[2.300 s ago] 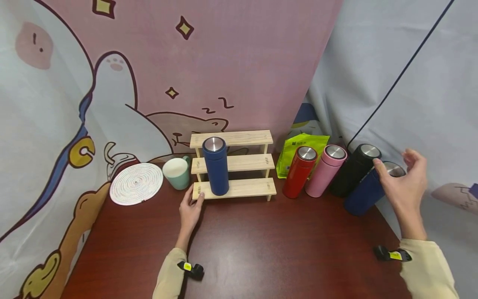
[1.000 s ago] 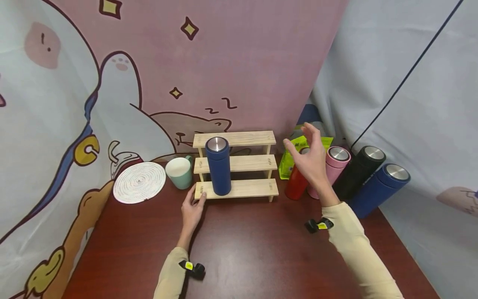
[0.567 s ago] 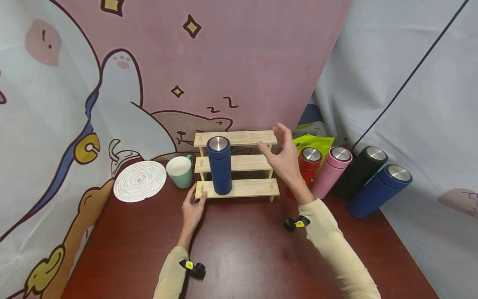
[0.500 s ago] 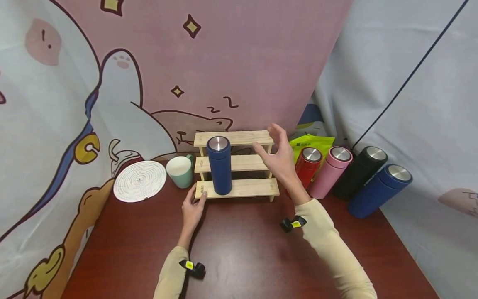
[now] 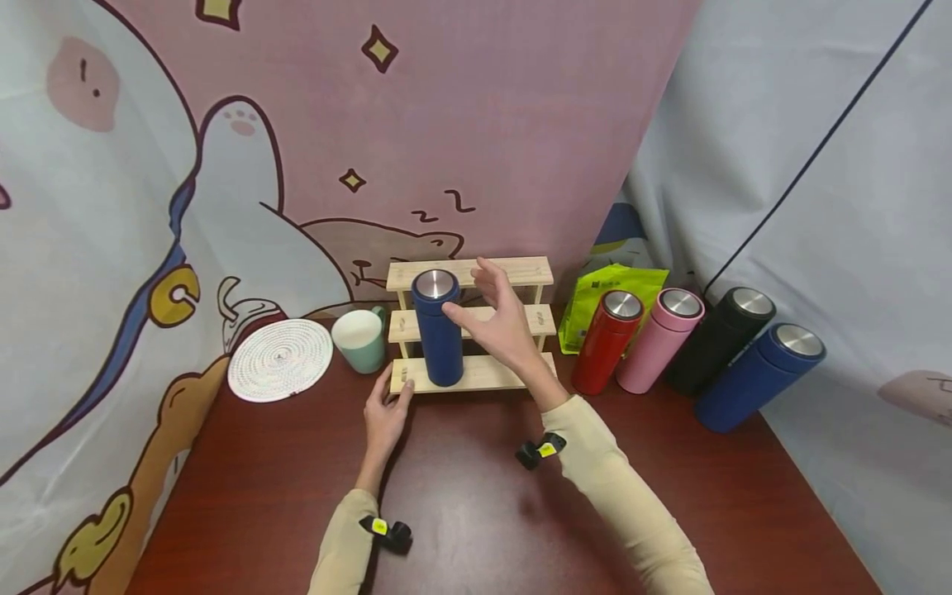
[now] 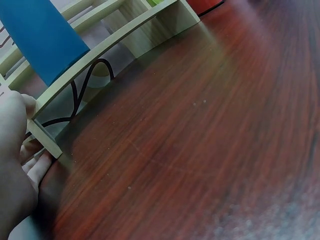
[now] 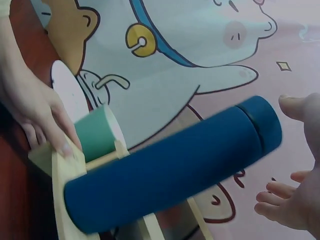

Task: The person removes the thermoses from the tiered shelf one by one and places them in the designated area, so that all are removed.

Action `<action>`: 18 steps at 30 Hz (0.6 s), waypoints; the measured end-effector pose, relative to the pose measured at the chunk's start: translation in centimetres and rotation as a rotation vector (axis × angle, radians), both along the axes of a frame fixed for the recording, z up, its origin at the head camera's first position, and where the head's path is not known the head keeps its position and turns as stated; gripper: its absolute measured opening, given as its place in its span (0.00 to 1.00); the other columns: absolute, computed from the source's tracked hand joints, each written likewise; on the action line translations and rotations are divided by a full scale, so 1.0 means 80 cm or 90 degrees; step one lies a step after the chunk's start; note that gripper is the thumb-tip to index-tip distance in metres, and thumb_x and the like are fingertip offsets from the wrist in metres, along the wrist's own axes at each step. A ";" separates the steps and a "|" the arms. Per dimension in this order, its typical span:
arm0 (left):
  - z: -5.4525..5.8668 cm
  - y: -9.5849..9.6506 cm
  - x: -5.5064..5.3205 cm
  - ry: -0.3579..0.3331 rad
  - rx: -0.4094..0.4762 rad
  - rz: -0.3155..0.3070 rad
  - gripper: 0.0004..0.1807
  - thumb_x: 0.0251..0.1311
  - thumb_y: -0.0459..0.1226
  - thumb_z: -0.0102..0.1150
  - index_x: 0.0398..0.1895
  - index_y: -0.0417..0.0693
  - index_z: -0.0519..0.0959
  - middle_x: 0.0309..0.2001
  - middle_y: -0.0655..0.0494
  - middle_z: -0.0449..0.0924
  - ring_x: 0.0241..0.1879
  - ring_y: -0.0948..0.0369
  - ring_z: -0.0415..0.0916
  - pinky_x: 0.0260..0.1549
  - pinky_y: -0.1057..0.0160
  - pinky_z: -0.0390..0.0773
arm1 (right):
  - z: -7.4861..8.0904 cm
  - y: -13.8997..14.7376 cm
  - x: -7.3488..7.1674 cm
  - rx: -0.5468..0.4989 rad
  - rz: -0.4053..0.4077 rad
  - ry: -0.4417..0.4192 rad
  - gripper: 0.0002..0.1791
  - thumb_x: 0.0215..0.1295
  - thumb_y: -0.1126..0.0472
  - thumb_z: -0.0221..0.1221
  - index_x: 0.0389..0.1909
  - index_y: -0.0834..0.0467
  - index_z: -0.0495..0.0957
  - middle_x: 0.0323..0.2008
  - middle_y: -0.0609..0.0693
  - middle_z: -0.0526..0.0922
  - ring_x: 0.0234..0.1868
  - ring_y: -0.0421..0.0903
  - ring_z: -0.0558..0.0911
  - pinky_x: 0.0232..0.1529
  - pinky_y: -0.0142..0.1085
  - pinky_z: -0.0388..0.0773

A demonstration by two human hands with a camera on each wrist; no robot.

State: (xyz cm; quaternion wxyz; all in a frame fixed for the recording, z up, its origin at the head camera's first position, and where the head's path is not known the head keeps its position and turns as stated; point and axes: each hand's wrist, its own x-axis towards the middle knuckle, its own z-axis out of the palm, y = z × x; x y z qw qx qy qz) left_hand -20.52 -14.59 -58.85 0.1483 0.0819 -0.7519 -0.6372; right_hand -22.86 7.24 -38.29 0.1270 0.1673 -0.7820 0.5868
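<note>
A dark blue vacuum flask with a steel-topped lid stands upright on the lowest step of a three-tier wooden rack, towards its left end. My left hand grips the left end of that step; in the left wrist view its thumb is on top, with fingers around the rack's leg. Just right of the flask's upper part is my right hand, thumb and fingers spread and holding nothing. In the right wrist view, a gap shows between this hand and the flask's lid end.
A red flask, a pink flask, a black flask and a second blue flask stand at right. Behind them sits a yellow-green bag. A mint mug and round woven mat are at left.
My right hand has travelled left from above the second blue flask, past the other flasks, to beside the blue flask on the rack. My left hand has kept its hold on the rack.
</note>
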 end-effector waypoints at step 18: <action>-0.001 0.002 -0.001 0.003 0.004 0.003 0.31 0.66 0.43 0.67 0.72 0.55 0.72 0.65 0.43 0.78 0.60 0.52 0.79 0.57 0.46 0.79 | -0.016 -0.040 -0.004 0.029 0.012 0.026 0.42 0.58 0.58 0.73 0.72 0.55 0.65 0.60 0.57 0.79 0.61 0.54 0.79 0.61 0.52 0.78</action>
